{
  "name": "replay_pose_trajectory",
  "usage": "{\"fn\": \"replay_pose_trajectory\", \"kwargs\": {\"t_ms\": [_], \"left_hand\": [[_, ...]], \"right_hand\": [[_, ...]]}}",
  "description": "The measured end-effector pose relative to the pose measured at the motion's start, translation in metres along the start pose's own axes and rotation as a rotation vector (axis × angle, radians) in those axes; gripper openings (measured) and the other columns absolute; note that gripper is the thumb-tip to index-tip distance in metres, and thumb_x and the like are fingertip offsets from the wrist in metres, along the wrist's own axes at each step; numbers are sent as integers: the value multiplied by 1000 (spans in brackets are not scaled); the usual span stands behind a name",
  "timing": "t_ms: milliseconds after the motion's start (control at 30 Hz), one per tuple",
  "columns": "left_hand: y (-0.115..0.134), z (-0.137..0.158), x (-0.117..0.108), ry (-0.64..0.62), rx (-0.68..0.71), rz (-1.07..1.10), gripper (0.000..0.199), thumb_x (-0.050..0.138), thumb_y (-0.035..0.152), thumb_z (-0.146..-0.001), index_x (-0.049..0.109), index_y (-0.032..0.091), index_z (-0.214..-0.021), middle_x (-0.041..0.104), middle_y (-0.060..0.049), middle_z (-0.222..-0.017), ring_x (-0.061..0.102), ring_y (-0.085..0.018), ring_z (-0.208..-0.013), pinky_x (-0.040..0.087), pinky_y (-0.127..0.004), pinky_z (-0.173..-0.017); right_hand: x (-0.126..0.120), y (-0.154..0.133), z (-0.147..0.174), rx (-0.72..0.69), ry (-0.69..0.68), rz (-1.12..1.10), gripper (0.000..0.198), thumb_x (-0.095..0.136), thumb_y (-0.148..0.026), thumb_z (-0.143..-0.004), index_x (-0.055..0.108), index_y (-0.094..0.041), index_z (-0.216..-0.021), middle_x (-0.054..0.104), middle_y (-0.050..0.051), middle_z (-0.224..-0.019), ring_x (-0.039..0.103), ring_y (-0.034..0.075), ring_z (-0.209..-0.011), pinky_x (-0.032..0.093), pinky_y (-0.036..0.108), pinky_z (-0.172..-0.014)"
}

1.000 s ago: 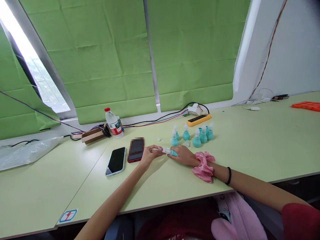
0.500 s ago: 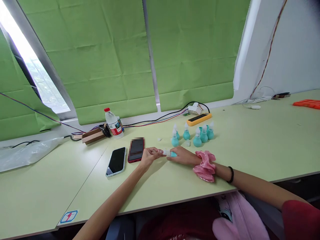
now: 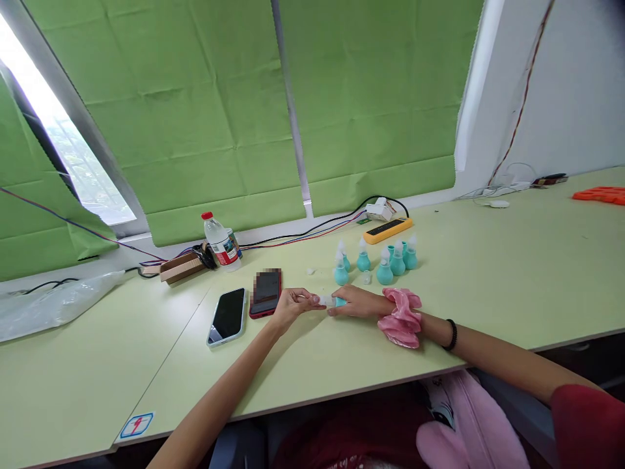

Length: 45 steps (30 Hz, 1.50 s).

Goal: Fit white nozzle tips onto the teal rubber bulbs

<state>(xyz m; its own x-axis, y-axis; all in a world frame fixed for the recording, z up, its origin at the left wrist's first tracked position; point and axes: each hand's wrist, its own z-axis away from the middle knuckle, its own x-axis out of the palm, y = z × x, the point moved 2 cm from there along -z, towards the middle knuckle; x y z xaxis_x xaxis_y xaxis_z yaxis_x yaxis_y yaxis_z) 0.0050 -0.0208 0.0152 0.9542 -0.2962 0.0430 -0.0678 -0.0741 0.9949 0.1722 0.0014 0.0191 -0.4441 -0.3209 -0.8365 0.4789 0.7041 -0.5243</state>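
Observation:
Between my two hands lies a teal squeeze bulb (image 3: 340,301) with a clear nozzle (image 3: 326,300), held on its side just above the table. My left hand (image 3: 295,305) pinches the nozzle's tip with thumb and fingers. Wrapped round the bulb is my right hand (image 3: 359,301), which hides most of it. Behind my right hand stand several more teal bulbs with clear pointed nozzles (image 3: 385,272), upright in a loose group. A small clear cap-like piece (image 3: 366,277) rests among them, and another small whitish piece (image 3: 311,271) is behind my left hand.
Two phones, one pale-edged (image 3: 227,316) and one red-cased (image 3: 266,293), lie left of my hands. Farther back are a red-capped bottle (image 3: 222,242), an open cardboard box (image 3: 181,267), cables and a yellow power strip (image 3: 388,230). An orange object (image 3: 600,195) lies far right.
Both hands keep the same hold on the bulb and nozzle, almost in place. The view has shifted very slightly; the objects on the table stay where they were.

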Motion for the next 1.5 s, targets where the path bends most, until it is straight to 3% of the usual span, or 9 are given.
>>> {"fn": "replay_pose_trajectory", "kwargs": {"t_ms": [367, 667, 800, 967, 1233, 1300, 1367, 1433, 1500], "left_hand": [[13, -7, 12, 134, 163, -101, 39, 66, 38, -58, 63, 7, -82, 66, -9, -75, 61, -22, -75, 49, -36, -75], [56, -55, -33, 402, 454, -582, 29, 58, 37, -64, 63, 10, -73, 64, -5, -67, 59, -17, -64, 47, -26, -61], [55, -78, -49, 418, 494, -942, 22, 49, 29, -69, 62, 11, -66, 63, -5, -63, 57, -14, -59, 42, -23, -58], [38, -91, -66, 481, 360, -1162, 26, 45, 24, -71, 59, 10, -88, 61, -5, -55, 56, -16, -57, 39, -25, -60], [41, -76, -51, 606, 490, -1387, 43, 39, 18, -75, 36, 14, -118, 56, -11, -102, 51, -22, -90, 39, -35, -76], [44, -68, -36, 452, 646, -1585, 38, 34, 12, -77, 39, 15, -115, 50, -12, -109, 45, -22, -100, 33, -38, -86], [39, -63, -18, 103, 734, -1769, 34, 31, 8, -77, 46, 15, -107, 49, -12, -110, 43, -22, -103, 33, -38, -86], [31, -61, -6, -78, 667, -1881, 28, 30, 7, -77, 52, 12, -94, 54, -13, -99, 47, -23, -95, 39, -35, -77], [23, -63, 0, -86, 508, -1925, 27, 31, 5, -75, 54, 11, -86, 56, -13, -86, 50, -23, -85, 41, -32, -65]], "right_hand": [[6, -1, -4, 22, 321, -78, 26, 47, -39, -75, 51, -14, -68, 48, -2, -59, 43, 10, -55, 29, 21, -51], [-16, 14, -3, -72, 569, 115, 24, 46, -31, -78, 53, -16, -95, 55, 7, -96, 48, 18, -93, 35, 30, -82], [-16, 27, -6, -41, 532, 214, 16, 43, -19, -78, 57, -14, -84, 59, 6, -82, 52, 17, -81, 38, 29, -76], [-4, 24, -11, -12, 425, 281, 19, 42, -16, -77, 60, -13, -81, 60, 5, -75, 52, 13, -65, 40, 26, -66], [17, 17, -26, -100, 339, 396, 24, 43, -17, -78, 57, -13, -97, 56, 10, -101, 51, 18, -92, 39, 29, -80], [20, 17, -31, -120, 286, 438, 23, 42, -17, -79, 58, -14, -94, 57, 9, -99, 52, 18, -90, 39, 29, -79], [23, 17, -35, -132, 231, 483, 22, 40, -17, -80, 60, -14, -88, 60, 8, -89, 53, 17, -84, 40, 29, -75], [23, 18, -37, -132, 212, 513, 23, 39, -16, -81, 61, -14, -82, 60, 8, -81, 53, 17, -81, 40, 29, -73], [22, 19, -37, -130, 230, 519, 23, 38, -16, -81, 61, -14, -80, 59, 8, -79, 51, 17, -81, 40, 28, -71]]}}
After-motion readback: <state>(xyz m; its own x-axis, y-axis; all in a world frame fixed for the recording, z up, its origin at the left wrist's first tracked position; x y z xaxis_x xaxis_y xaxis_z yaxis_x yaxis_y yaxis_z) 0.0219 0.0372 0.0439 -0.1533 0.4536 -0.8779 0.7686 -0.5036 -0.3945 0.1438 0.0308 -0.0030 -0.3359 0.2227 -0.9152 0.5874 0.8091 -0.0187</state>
